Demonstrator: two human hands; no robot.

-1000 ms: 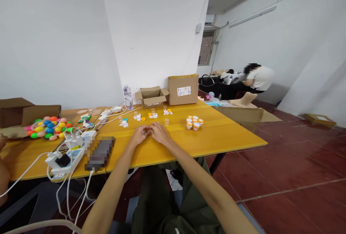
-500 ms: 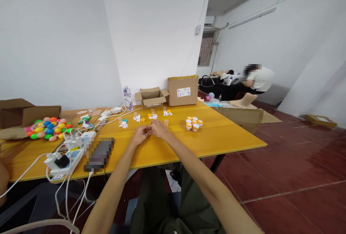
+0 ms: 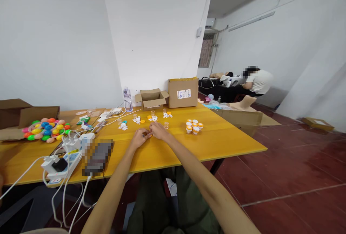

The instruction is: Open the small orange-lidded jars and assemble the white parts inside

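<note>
The left hand point(image 3: 138, 138) and right hand point(image 3: 159, 131) meet low over the table point(image 3: 216, 136), fingers bent and tips close together; what they hold, if anything, is too small and hidden to tell, and so is how tightly either grips. A clear cup point(image 3: 166, 125) stands just beside the right hand, on its right. Farther right, well apart from the hands, capped cups point(image 3: 196, 130) with orange and white tops stand in a tight cluster. Beyond the hands lie small piles of white pieces point(image 3: 123, 127), with a teal ring point(image 3: 124, 122) at the leftmost and an orange ring point(image 3: 142, 121) near the next. Behind them are an open box point(image 3: 152, 103), a closed box point(image 3: 186, 100) and a bottle point(image 3: 127, 100)
</note>
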